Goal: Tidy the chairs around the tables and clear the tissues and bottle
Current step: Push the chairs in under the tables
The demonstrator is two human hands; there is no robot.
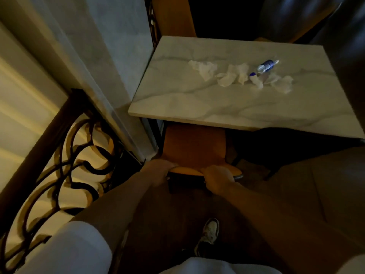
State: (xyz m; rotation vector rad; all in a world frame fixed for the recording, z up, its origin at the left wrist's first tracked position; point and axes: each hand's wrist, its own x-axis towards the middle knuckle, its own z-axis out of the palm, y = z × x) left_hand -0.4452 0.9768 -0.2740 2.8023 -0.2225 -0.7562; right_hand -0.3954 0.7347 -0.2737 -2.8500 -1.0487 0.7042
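Observation:
An orange chair [194, 147] stands in front of me, its seat partly under the near edge of a marble-topped table [227, 107]. My left hand [161, 172] grips the left end of the chair's back. My right hand [218, 177] grips its right end. On the tabletop lie several crumpled white tissues [234, 75], spread in a row. A clear plastic bottle with a blue label and blue cap [265, 67] lies on its side among them.
A marble pillar [94, 56] and an ornate dark metal railing [65, 155] close off the left. Another orange chair [173, 16] stands beyond the table. Dark padded seating [316, 14] fills the back right. My shoe [209, 234] rests on the dark floor.

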